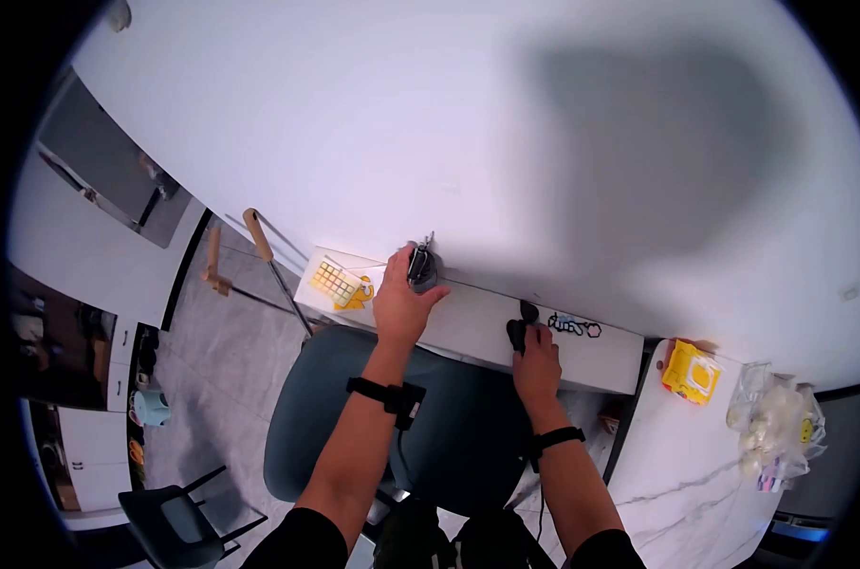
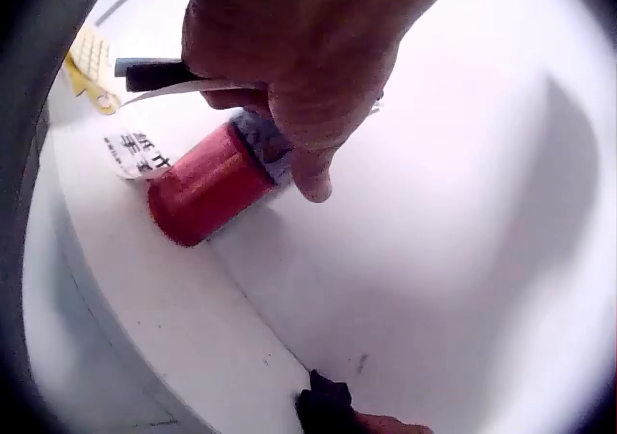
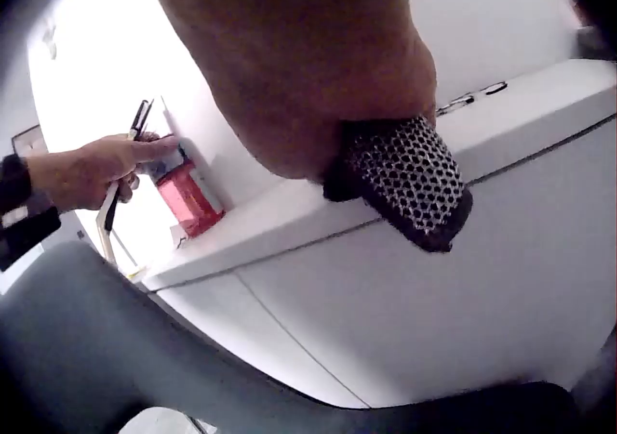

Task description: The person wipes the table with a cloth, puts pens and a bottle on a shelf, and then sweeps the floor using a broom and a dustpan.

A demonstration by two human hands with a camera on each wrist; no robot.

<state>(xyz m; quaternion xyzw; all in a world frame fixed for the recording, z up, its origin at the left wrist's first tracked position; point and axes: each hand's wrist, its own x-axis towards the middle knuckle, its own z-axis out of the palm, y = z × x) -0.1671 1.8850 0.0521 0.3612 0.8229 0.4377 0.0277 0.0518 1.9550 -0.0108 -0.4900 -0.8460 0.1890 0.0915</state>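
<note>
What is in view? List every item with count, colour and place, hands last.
Container: one, red and grey, at left hand
Slim items: at least two, mostly black and white, in left hand
Mesh item: one, black and silvery, at right hand
Narrow desk: one, white, along wall
Grid card: one, yellow-white, desk's left end
Pack: one, yellow, on counter
Plastic bags: count unclear, mostly clear, on counter
Chairs: two, dark blue-grey, below desk and lower left
Pail: one, light blue, far left
Far-left clutter: too small to name
Sleeves: two, black, bottom
Hands: two, bare, at desk
</note>
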